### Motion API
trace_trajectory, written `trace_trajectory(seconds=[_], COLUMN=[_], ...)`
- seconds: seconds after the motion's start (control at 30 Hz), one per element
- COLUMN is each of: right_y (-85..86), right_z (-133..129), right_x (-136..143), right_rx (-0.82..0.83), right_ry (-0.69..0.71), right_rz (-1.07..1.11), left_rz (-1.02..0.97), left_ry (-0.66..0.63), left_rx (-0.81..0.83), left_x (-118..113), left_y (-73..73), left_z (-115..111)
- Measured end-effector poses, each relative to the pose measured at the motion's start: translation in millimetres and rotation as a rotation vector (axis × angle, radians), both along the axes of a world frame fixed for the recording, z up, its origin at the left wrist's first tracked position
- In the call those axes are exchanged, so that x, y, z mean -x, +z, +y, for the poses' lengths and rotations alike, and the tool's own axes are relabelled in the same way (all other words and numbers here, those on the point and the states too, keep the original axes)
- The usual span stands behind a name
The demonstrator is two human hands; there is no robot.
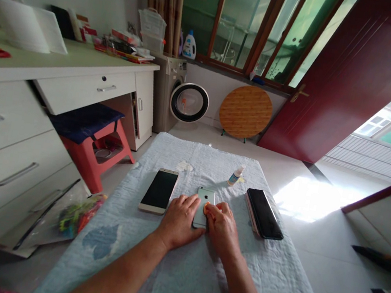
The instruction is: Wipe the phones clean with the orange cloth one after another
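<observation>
A silver-grey smartphone [200,222] lies back up on the cloth-covered table, its apple logo showing. My left hand [179,219] grips it along the left edge, with the thumb by the bottom end. In my right hand [222,225], the fingertips pinch a small orange piece [205,208] against the phone's back; mostly hidden, it could be a sponge or a cloth. To the left lies a gold-and-white phone [160,188], screen up. A black-screened phone [265,214] is at the right, on top of something pinkish. Behind stands a small spray bottle [236,175].
The table carries a pale blue quilted cloth [181,283]. A red stool [94,150] and white drawers [13,172] are on the left. Further back are a washing machine [165,92] with its round door open, a leaning round tabletop [246,111] and a dark red door [324,83].
</observation>
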State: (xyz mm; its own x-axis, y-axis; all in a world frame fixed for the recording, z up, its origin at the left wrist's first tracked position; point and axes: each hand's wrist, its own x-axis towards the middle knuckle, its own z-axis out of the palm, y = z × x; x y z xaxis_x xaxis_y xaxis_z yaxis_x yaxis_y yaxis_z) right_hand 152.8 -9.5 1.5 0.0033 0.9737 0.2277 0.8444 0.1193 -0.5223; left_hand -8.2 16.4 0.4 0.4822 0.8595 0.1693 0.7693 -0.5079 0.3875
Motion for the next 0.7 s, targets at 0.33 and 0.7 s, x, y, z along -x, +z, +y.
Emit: trace_trajectory(seconds=[0.33,0.7], right_y=[14.7,3.2], right_z=[-4.4,1.8], right_x=[3.2,-3.2], right_rx=[0.056,-0.014], right_ry=[0.309,0.159], right_rz=[0.081,0.166], left_rz=[-0.005,0.001], left_ry=[-0.008,0.0], left_rx=[-0.035,-0.005], left_x=[-0.3,0.4], left_y=[0.8,-0.2], left_z=[-1.3,0.4])
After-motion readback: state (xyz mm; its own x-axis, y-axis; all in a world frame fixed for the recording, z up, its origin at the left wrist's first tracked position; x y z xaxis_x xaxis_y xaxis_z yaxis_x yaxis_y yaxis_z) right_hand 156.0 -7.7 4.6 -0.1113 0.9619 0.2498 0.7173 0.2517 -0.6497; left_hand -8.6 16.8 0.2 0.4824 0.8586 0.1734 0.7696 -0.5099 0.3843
